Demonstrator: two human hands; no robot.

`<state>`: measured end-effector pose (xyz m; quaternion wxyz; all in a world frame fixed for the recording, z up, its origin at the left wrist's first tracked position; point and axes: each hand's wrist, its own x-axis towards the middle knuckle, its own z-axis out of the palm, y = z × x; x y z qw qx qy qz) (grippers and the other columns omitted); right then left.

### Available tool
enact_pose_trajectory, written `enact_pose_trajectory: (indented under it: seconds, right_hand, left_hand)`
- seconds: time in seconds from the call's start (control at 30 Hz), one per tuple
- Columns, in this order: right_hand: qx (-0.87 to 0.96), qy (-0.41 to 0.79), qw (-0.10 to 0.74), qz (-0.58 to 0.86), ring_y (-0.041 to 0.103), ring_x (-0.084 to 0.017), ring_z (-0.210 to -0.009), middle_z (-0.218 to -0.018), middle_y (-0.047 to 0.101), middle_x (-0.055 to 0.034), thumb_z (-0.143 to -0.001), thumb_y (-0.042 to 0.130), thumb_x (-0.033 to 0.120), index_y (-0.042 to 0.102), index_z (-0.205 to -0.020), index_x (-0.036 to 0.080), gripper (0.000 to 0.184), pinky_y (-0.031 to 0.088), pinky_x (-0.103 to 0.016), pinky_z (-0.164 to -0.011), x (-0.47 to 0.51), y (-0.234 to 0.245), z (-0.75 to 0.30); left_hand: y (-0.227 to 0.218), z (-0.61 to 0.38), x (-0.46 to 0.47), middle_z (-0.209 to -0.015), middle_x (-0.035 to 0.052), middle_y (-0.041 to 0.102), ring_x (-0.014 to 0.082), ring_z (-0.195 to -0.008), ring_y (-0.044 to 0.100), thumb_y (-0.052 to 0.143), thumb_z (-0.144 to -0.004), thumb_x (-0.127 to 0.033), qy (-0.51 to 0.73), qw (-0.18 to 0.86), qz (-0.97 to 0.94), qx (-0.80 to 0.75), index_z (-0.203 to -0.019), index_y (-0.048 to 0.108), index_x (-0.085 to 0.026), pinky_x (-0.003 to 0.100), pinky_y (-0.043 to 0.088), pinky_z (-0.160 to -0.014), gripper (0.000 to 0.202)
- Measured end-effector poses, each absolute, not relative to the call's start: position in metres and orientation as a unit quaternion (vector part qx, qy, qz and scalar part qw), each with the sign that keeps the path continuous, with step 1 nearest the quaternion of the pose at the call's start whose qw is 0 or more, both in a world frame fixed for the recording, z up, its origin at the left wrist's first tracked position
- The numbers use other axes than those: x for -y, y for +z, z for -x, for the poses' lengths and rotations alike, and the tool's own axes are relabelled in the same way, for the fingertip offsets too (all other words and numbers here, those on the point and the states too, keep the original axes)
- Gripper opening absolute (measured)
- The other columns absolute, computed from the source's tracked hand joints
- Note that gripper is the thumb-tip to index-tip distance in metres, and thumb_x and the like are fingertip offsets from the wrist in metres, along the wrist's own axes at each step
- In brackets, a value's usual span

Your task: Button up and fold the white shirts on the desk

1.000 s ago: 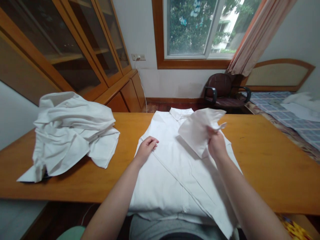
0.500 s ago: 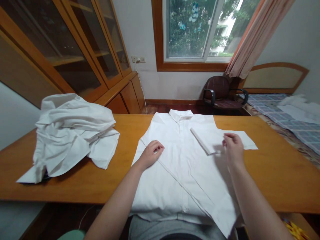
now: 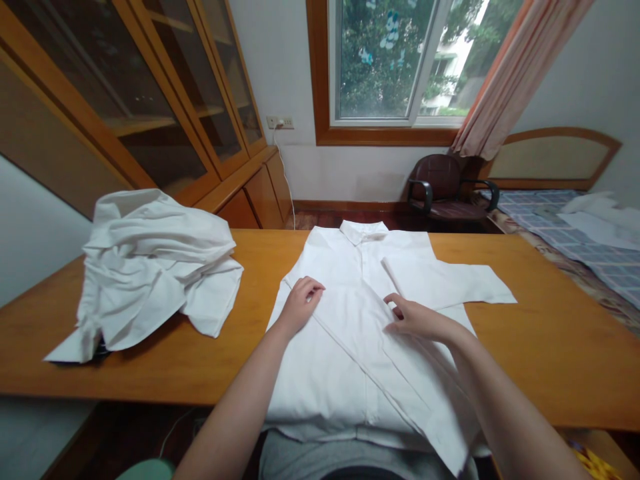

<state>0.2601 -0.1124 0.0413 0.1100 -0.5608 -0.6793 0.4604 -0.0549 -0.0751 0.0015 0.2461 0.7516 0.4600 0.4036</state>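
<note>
A white collared shirt (image 3: 345, 260) lies spread on the wooden table, its collar toward the far edge. One sleeve (image 3: 357, 360) slants across its front from the left side to the lower right. The other sleeve (image 3: 470, 280) sticks out over the right edge, and a folded part of it rests on the chest. My left hand (image 3: 303, 303) rests on the shirt's left side, fingers loosely curved over the slanting sleeve. Above the shirt's right half is my right hand (image 3: 417, 319), thumb and fingers apart, holding nothing visible, just below the folded sleeve part.
A crumpled heap of white cloth (image 3: 155, 260) sits on the table (image 3: 540, 347) at the left. Behind stand a glass-fronted cabinet (image 3: 200, 107), a dark armchair (image 3: 437, 187) and a bed (image 3: 545, 213). A green round object (image 3: 145, 470) shows below the table's front edge.
My right hand has moved left from the right sleeve to the shirt's front, and its fingers have spread. The right sleeve now lies flatter. My left hand stays in place.
</note>
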Motion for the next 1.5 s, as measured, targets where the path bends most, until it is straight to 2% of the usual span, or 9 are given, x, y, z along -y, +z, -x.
enact_pose_trajectory:
  seconds: [0.13,0.23,0.4,0.57,0.7,1.03,1.23,1.37,1.5]
  right_hand:
    - [0.606,0.580,0.275,0.471,0.044,-0.010,-0.057,-0.072,0.049,0.0067,-0.078,0.072,0.035,0.045,-0.137,0.023,0.065,0.034,-0.021,-0.051,0.105,0.048,-0.247]
    - [0.553,0.566,0.411,0.453,0.039,-0.008,-0.055,-0.069,0.043,0.0078,-0.078,0.072,0.037,0.052,-0.131,0.022,0.058,0.029,-0.020,-0.049,0.089,0.051,-0.234]
    - [0.503,0.567,0.515,0.400,0.059,-0.014,-0.081,-0.100,0.067,-0.0021,-0.072,0.076,0.032,0.061,-0.118,0.025,0.048,0.044,-0.024,-0.066,0.055,0.057,-0.211]
    - [0.543,0.600,0.476,0.345,0.054,-0.021,-0.125,-0.141,0.057,-0.0067,-0.077,0.071,0.028,0.058,-0.125,0.030,0.049,0.047,-0.035,-0.096,0.041,0.055,-0.190]
    - [0.570,0.592,0.446,0.355,0.054,-0.020,-0.126,-0.142,0.055,-0.0093,-0.079,0.070,0.030,0.055,-0.127,0.026,0.051,0.043,-0.040,-0.106,0.038,0.037,-0.186]
    - [0.747,0.364,0.258,0.494,0.063,-0.019,-0.089,-0.111,0.064,-0.0109,-0.085,0.064,0.030,0.064,-0.112,0.016,0.031,0.051,-0.035,-0.083,0.065,0.021,-0.227]
    - [0.785,0.262,0.131,0.546,0.058,-0.024,-0.094,-0.095,0.066,-0.0071,-0.080,0.069,0.029,0.063,-0.116,0.019,0.038,0.044,-0.035,-0.084,0.086,0.027,-0.244]
    - [0.751,0.339,0.126,0.552,0.057,-0.020,-0.080,-0.082,0.063,-0.0011,-0.081,0.064,0.024,0.058,-0.115,0.021,0.035,0.043,-0.030,-0.073,0.090,0.031,-0.248]
    - [0.706,0.410,0.219,0.534,0.058,-0.016,-0.078,-0.088,0.059,0.0010,-0.081,0.064,0.030,0.055,-0.115,0.022,0.036,0.044,-0.029,-0.073,0.089,0.034,-0.245]
  left_hand:
    - [0.004,0.056,0.077,-0.093,0.0044,0.061,0.0202,-0.095,0.055,0.050,-0.093,-0.022,0.432,0.200,-0.751,-0.458,-0.091,0.063,-0.021,0.034,0.046,-0.084,0.013]
    - [0.003,0.059,0.080,-0.094,0.0050,0.062,0.0214,-0.097,0.055,0.049,-0.094,-0.025,0.435,0.164,-0.758,-0.458,-0.092,0.063,-0.022,0.037,0.044,-0.090,0.014]
    - [0.001,0.065,0.085,-0.109,0.0095,0.061,0.0264,-0.108,0.054,0.048,-0.094,-0.044,0.430,0.146,-0.797,-0.399,-0.112,0.060,-0.023,0.045,0.041,-0.099,0.031]
    - [0.004,0.060,0.090,-0.132,0.0148,0.048,0.0308,-0.123,0.046,0.066,-0.082,-0.057,0.452,0.135,-0.831,-0.294,-0.144,0.037,-0.025,0.049,0.040,-0.104,0.075]
    - [0.007,0.053,0.092,-0.132,0.0104,0.050,0.0270,-0.120,0.047,0.069,-0.086,-0.032,0.374,0.108,-0.865,-0.316,-0.140,0.044,-0.032,0.047,0.042,-0.104,0.060]
    - [0.000,0.051,0.081,-0.111,0.0078,0.061,0.0256,-0.107,0.050,0.058,-0.089,-0.015,0.269,0.094,-0.877,-0.387,-0.111,0.069,-0.026,0.043,0.047,-0.095,0.027]
    - [0.002,0.050,0.083,-0.108,0.0070,0.063,0.0242,-0.103,0.052,0.057,-0.089,-0.016,0.263,0.087,-0.869,-0.410,-0.109,0.068,-0.024,0.042,0.046,-0.093,0.024]
    - [0.005,0.051,0.087,-0.110,0.0074,0.063,0.0242,-0.103,0.052,0.058,-0.090,-0.022,0.268,0.069,-0.878,-0.390,-0.116,0.064,-0.024,0.043,0.044,-0.093,0.027]
    - [0.015,0.046,0.095,-0.098,0.0080,0.063,0.0234,-0.097,0.053,0.059,-0.089,-0.026,0.285,0.055,-0.901,-0.323,-0.096,0.065,-0.020,0.041,0.044,-0.089,0.011]
